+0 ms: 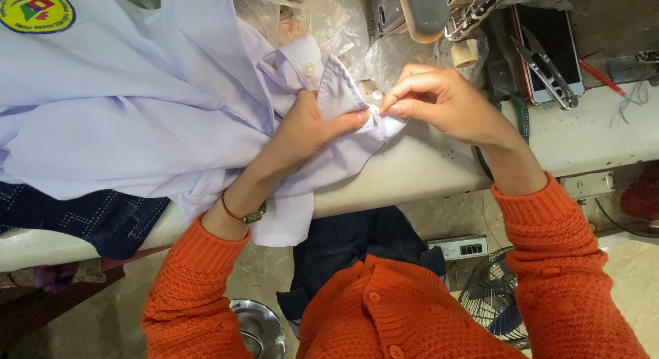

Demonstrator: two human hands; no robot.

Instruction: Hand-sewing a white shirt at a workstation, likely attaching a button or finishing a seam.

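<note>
We look down on a pale bench [425, 170] with a sewing machine [419, 9] at its far edge and a tiled floor below, where a small wire fan [491, 297] stands beside our knees. Spread over the left half of the bench lies a pale lilac shirt [123, 105], with a round yellow badge [36, 9] sewn near its upper corner. Our left hand [309, 129] is closed on the shirt's cuff [343, 91], thumb pressed on top of the fabric and holding it folded up from the bench edge. Our right hand [439, 101] meets it from the other side, its thumb and forefinger pinched tight at the cuff's edge, just beside a small white button [377, 95]; we cannot tell whether anything lies between those fingertips. Another button [309, 68] shows higher on the cuff. Behind the right hand, well apart, lie thread snips [546, 60] on a phone [546, 47].
</note>
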